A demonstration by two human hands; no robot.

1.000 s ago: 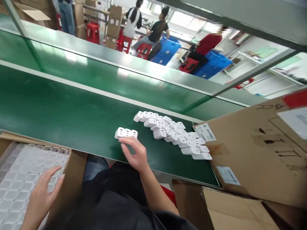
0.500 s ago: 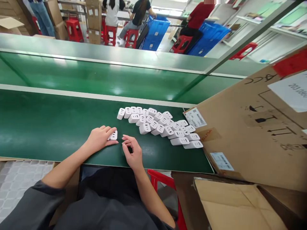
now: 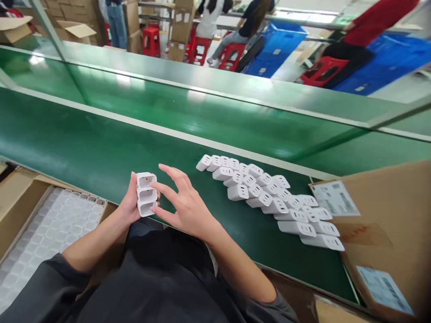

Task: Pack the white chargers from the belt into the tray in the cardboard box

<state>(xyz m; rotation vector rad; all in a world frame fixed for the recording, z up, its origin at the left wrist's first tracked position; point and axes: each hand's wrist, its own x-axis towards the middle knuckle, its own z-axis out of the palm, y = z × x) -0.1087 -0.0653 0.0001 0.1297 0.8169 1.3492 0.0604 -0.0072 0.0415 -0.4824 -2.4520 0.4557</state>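
Observation:
My left hand (image 3: 129,201) is wrapped round a short row of three white charger housings (image 3: 147,196). Their hollow open ends face me, and a small orange-red spot shows inside the top one. Just to the right is my right hand (image 3: 189,204), fingers spread, with its thumb and a fingertip at the housings' right edge; whether they touch cannot be made out. Farther right on the green belt lie several more white housings (image 3: 258,189) in staggered rows, slotted ends showing.
A carton (image 3: 397,215) stands at the belt's right end. Below left, an open box (image 3: 20,224) holds packed rows of translucent white pieces (image 3: 55,231). Beyond the metal ledge (image 3: 202,74), people sit on red stools (image 3: 325,69) near blue crates (image 3: 276,49).
My left hand has lifted the housings from the belt and turned their hollow ends toward me. My right hand has opened and moved beside them. The view has swung left.

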